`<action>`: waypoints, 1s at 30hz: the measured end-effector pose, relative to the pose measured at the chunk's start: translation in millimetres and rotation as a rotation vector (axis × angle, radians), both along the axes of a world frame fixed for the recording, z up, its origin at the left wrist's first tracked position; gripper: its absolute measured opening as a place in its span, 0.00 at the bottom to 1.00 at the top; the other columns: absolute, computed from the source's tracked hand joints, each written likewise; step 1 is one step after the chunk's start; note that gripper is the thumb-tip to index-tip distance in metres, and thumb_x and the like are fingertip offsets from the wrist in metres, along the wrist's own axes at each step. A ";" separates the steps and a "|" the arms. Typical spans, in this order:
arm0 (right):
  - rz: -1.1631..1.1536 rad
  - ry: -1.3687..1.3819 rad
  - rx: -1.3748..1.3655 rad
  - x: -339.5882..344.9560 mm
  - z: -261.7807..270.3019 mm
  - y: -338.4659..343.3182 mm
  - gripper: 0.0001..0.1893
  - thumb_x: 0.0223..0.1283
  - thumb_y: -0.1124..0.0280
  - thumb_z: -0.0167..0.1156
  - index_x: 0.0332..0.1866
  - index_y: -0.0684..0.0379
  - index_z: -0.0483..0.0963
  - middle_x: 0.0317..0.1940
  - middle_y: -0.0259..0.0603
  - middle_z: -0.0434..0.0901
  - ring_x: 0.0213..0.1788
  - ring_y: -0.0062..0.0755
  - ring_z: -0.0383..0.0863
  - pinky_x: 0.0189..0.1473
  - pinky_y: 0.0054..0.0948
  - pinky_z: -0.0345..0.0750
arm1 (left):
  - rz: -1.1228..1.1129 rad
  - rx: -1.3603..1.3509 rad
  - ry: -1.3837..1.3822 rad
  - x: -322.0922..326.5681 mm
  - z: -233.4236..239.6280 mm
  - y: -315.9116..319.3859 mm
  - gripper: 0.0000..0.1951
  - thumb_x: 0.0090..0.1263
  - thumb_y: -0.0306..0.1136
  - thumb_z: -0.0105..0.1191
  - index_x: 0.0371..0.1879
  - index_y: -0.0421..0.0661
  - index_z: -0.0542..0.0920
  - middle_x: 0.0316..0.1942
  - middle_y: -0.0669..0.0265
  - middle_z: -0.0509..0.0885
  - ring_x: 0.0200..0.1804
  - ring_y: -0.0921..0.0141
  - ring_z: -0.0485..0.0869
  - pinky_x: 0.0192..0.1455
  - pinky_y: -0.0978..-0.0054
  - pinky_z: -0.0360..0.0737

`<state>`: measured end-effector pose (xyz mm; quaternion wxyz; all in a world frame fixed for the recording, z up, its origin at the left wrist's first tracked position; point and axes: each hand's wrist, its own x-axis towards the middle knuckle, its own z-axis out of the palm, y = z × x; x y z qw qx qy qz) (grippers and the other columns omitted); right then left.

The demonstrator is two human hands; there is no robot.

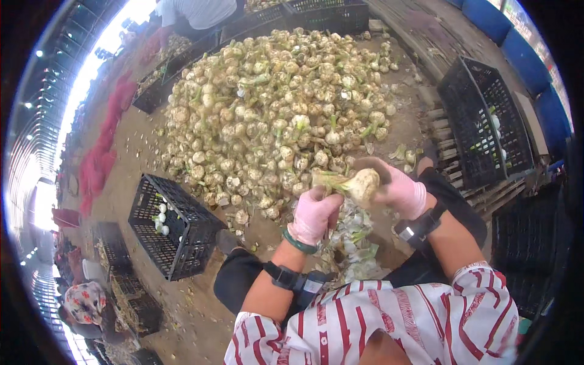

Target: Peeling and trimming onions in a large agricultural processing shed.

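Observation:
In a pink glove, my left hand point(315, 214) is closed on the green-yellow stalk of an onion point(362, 186). Its pale, dirt-marked bulb points to the right. My right hand point(404, 189), also gloved in pink, curves round the far right side of that bulb. Motion blurs its fingers and the bulb partly hides them, so their grip is unclear. Beyond both hands spreads a large heap of soil-stained onions point(273, 114) with stalks. Below them, between my legs, lies a pile of whitish and green onion peelings point(353, 242).
A black plastic crate point(196, 246) with a few white onions stands at left. Another black crate point(465, 123) rests on wooden slats at right. More crates point(328, 18) border the heap's far side. A person point(196, 13) bends there; another point(86, 303) is at lower left.

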<state>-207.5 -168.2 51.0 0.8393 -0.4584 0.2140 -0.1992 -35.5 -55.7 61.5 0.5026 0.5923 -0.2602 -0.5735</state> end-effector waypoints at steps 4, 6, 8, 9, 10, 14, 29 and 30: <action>-0.080 0.155 -0.410 4.9 9.2 10.6 0.35 0.39 0.76 0.71 0.56 0.63 0.64 0.48 0.39 0.74 0.51 0.25 0.73 0.55 0.27 0.72 | 0.012 -0.098 0.111 0.4 3.6 -3.2 0.09 0.60 0.34 0.54 0.28 0.41 0.75 0.16 0.68 0.74 0.16 0.76 0.71 0.18 0.79 0.65; -0.059 0.184 -0.479 3.6 13.1 12.4 0.34 0.38 0.76 0.72 0.56 0.63 0.64 0.48 0.39 0.74 0.51 0.25 0.73 0.55 0.27 0.72 | -0.005 -0.076 0.069 1.7 -2.4 -4.0 0.09 0.60 0.34 0.54 0.27 0.41 0.76 0.16 0.68 0.74 0.16 0.76 0.71 0.18 0.80 0.65; -0.053 0.157 -0.499 2.1 5.2 14.8 0.34 0.38 0.77 0.72 0.55 0.63 0.65 0.47 0.38 0.75 0.50 0.24 0.73 0.56 0.27 0.71 | 0.015 -0.054 0.055 -2.7 -2.5 -2.3 0.06 0.59 0.31 0.53 0.25 0.41 0.76 0.15 0.69 0.74 0.15 0.76 0.70 0.18 0.80 0.65; -0.057 0.155 -0.498 2.3 4.3 14.2 0.34 0.38 0.77 0.72 0.55 0.63 0.65 0.47 0.38 0.75 0.50 0.24 0.73 0.56 0.27 0.71 | 0.012 -0.053 0.052 -4.1 -4.2 -2.7 0.06 0.59 0.31 0.53 0.25 0.41 0.76 0.15 0.69 0.74 0.15 0.76 0.70 0.18 0.80 0.65; -0.050 0.099 -0.357 2.8 4.0 13.0 0.33 0.38 0.79 0.71 0.54 0.63 0.66 0.45 0.38 0.76 0.49 0.25 0.74 0.56 0.27 0.71 | 0.082 -0.071 0.058 -5.8 -7.0 -3.4 0.05 0.58 0.29 0.52 0.25 0.42 0.77 0.15 0.69 0.75 0.15 0.76 0.70 0.18 0.81 0.65; 0.111 -0.026 -0.058 3.9 -13.4 7.8 0.20 0.53 0.62 0.58 0.51 0.59 0.70 0.36 0.35 0.78 0.44 0.29 0.77 0.54 0.27 0.72 | 0.311 -0.075 0.013 -18.5 -6.2 -5.4 0.04 0.57 0.25 0.50 0.27 0.40 0.79 0.20 0.70 0.77 0.20 0.77 0.73 0.22 0.79 0.70; -0.388 0.101 0.718 42.5 -39.0 14.1 0.32 0.63 0.36 0.35 0.44 0.57 0.72 0.40 0.39 0.80 0.43 0.36 0.78 0.52 0.35 0.71 | 0.160 -0.395 -0.429 -30.6 -12.1 -6.5 0.09 0.56 0.19 0.45 0.29 0.44 0.78 0.27 0.65 0.80 0.22 0.72 0.78 0.23 0.79 0.74; -0.339 0.077 0.697 39.0 -51.9 13.3 0.33 0.63 0.35 0.35 0.45 0.57 0.72 0.41 0.39 0.80 0.44 0.36 0.78 0.53 0.34 0.70 | 0.200 -0.310 -0.175 -33.8 -0.2 -9.1 0.10 0.59 0.20 0.41 0.32 0.39 0.79 0.24 0.69 0.79 0.25 0.78 0.78 0.25 0.82 0.73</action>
